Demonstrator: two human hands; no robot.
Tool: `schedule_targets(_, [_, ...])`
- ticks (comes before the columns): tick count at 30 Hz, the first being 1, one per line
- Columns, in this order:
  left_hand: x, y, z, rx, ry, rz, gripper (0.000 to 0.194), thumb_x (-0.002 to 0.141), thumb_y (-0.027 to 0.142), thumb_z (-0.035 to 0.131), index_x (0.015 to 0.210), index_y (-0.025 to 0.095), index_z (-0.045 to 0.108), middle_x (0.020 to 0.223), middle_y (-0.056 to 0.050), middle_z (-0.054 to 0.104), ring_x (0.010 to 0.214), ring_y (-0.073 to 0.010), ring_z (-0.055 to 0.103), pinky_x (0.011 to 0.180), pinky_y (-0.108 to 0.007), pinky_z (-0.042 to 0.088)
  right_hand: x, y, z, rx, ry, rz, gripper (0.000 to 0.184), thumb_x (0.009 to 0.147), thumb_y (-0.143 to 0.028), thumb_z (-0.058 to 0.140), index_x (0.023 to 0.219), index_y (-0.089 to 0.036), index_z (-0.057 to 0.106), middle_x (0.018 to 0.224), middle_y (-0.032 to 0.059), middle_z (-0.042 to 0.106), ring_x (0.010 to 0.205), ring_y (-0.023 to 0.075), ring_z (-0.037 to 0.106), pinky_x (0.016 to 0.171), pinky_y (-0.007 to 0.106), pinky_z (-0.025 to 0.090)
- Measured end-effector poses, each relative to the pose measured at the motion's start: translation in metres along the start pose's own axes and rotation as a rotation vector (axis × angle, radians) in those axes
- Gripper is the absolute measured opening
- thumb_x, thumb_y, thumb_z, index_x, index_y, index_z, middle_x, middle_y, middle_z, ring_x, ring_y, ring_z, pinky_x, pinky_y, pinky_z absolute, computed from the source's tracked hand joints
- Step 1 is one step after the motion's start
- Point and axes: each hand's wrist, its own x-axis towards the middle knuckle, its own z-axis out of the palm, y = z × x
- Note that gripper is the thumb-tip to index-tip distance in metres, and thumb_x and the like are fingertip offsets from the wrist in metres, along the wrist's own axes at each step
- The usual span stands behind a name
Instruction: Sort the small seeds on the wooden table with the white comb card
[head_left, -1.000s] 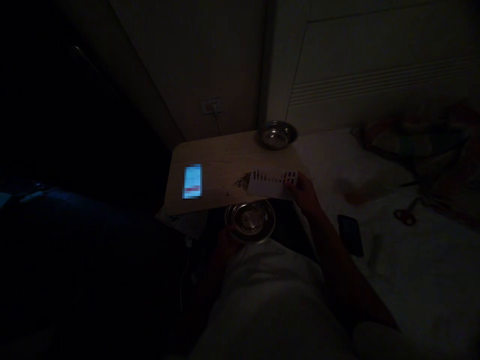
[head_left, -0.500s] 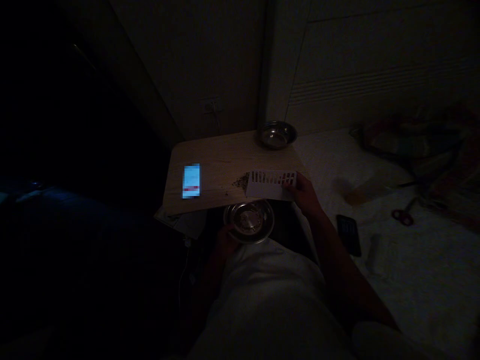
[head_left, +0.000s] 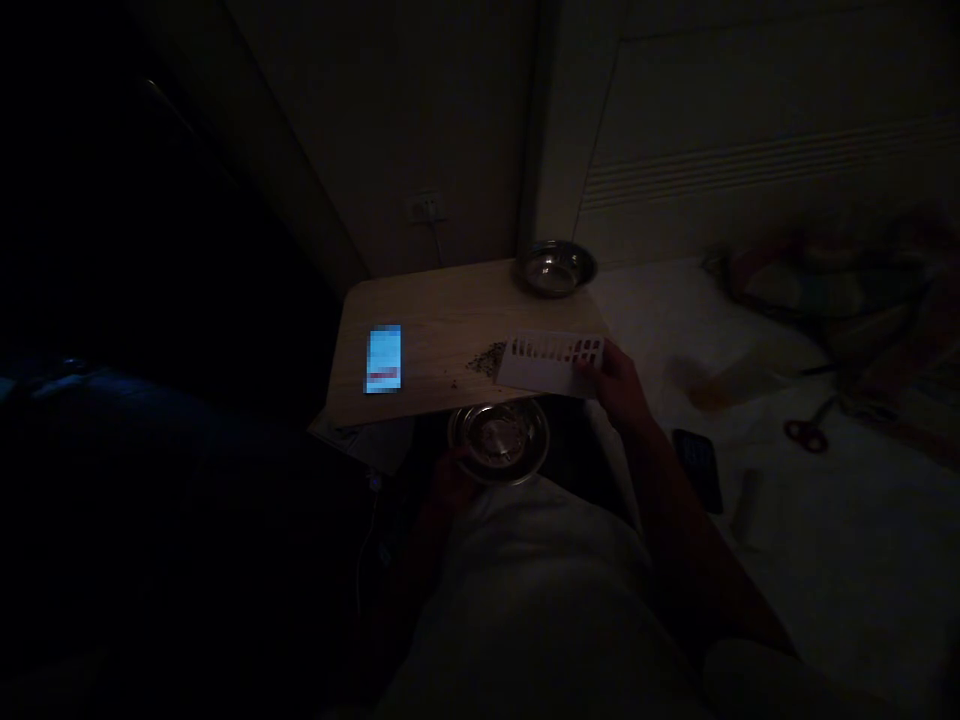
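Observation:
My right hand (head_left: 619,385) grips the right end of a flat white card (head_left: 540,375) with a row of slots along its far side. Its left edge lies beside a small heap of dark grains (head_left: 486,358) on the wooden tabletop (head_left: 427,310). Below the table's front edge, my left hand (head_left: 454,475) holds the rim of a shiny metal bowl (head_left: 536,455). Some bits of material lie inside that bowl. Dim light hides most of the left fingers.
A lit phone (head_left: 383,360) lies at the table's left. Another metal bowl (head_left: 556,270) stands at its back right corner. On the white surface to the right are a dark phone-like device (head_left: 697,470) and red-handled scissors (head_left: 806,435). A socket (head_left: 426,208) with a cord is behind.
My right hand and the white card have shifted slightly to the right, and the card is tilted a little differently. The left hand and its bowl stay in place.

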Motion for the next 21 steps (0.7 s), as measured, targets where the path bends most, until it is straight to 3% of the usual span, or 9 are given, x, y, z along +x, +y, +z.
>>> schedule_targets(2, [0.0017, -0.0002, -0.0011, -0.016, 0.020, -0.004, 0.026, 0.069, 0.015, 0.059, 0.094, 0.015, 0.068, 0.087, -0.007, 0.073, 0.098, -0.0259, 0.065, 0.096, -0.041, 0.045, 0.0013, 0.0011, -0.0033, -0.011, 0.044, 0.002, 0.029, 0.071, -0.035, 0.067, 0.096, -0.023, 0.062, 0.093, 0.0024, 0.068, 0.083, 0.0197, 0.061, 0.078, 0.036, 0.049])
schedule_targets(15, [-0.0010, -0.0009, 0.0017, -0.037, 0.118, -0.012, 0.022, 0.069, 0.016, 0.061, 0.089, 0.012, 0.069, 0.084, -0.008, 0.074, 0.089, -0.0240, 0.068, 0.091, -0.038, 0.048, -0.0029, -0.0068, -0.0003, 0.004, 0.001, 0.042, 0.027, 0.068, -0.037, 0.069, 0.090, -0.022, 0.063, 0.087, 0.0022, 0.068, 0.078, 0.0199, 0.061, 0.073, 0.037, 0.051])
schedule_targets(21, [0.0000, -0.0002, 0.0006, -0.035, 0.104, -0.017, 0.028, 0.068, 0.016, 0.060, 0.095, 0.013, 0.068, 0.090, -0.009, 0.074, 0.092, -0.0258, 0.067, 0.090, -0.040, 0.049, -0.0049, -0.0066, -0.0004, 0.013, -0.086, 0.029, 0.029, 0.070, -0.036, 0.068, 0.094, -0.021, 0.063, 0.089, 0.0025, 0.069, 0.080, 0.0201, 0.062, 0.074, 0.036, 0.051])
